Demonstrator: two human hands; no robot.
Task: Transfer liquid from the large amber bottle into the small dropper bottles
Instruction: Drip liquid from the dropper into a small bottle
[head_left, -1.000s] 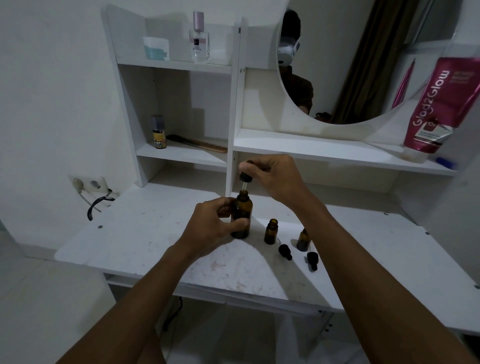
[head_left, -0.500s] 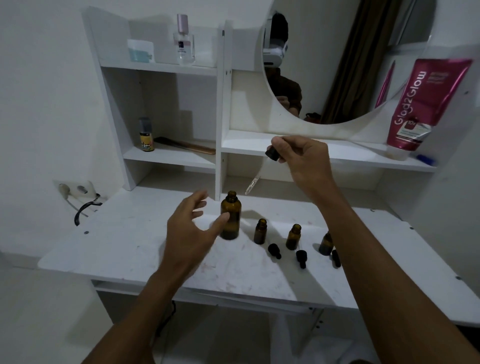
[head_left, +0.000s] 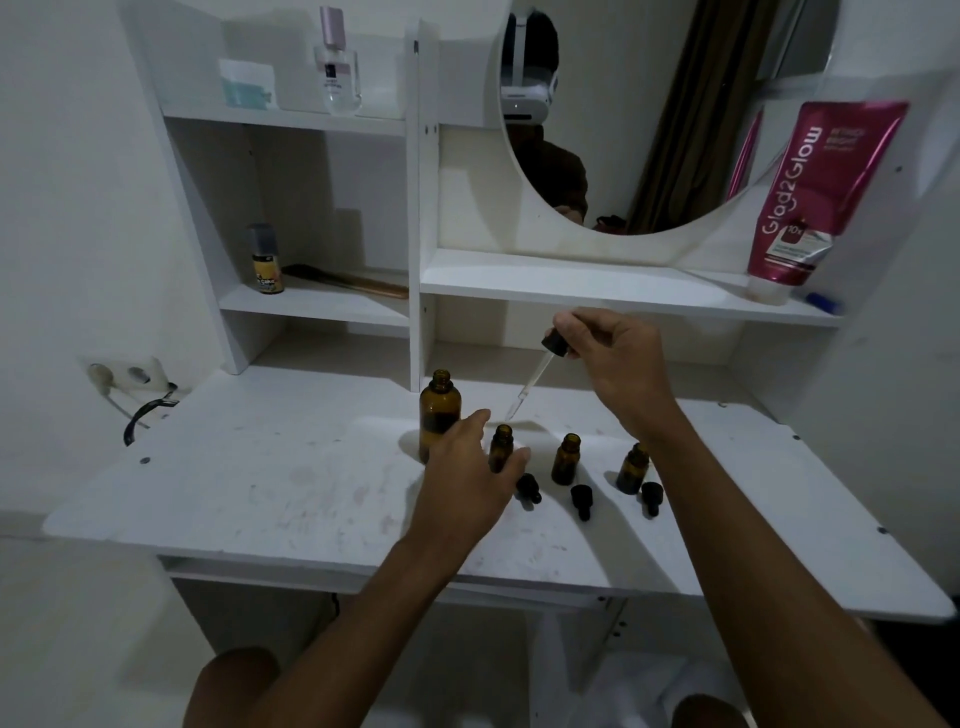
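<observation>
The large amber bottle (head_left: 439, 410) stands uncapped on the white desk (head_left: 260, 483). To its right stand three small amber dropper bottles, all uncapped: the first (head_left: 501, 448), the second (head_left: 566, 459), the third (head_left: 632, 468). Black dropper caps (head_left: 528, 488) (head_left: 581, 499) (head_left: 651, 496) lie in front of them. My right hand (head_left: 613, 364) pinches the black bulb of the large dropper (head_left: 535, 376), whose glass tip points down just above the first small bottle. My left hand (head_left: 467, 478) reaches around that first bottle, fingers spread, thumb beside it.
Shelves rise behind the desk, holding a spray can (head_left: 266, 260), a comb (head_left: 345, 280), a perfume bottle (head_left: 337, 67) and a pink tube (head_left: 810, 192). A round mirror (head_left: 649, 114) hangs above. A wall socket with a cable (head_left: 130, 379) sits at the left.
My right hand pulled the dropper out of the large bottle and carried it over the first small bottle. My left hand let go of the large bottle and moved to the small one.
</observation>
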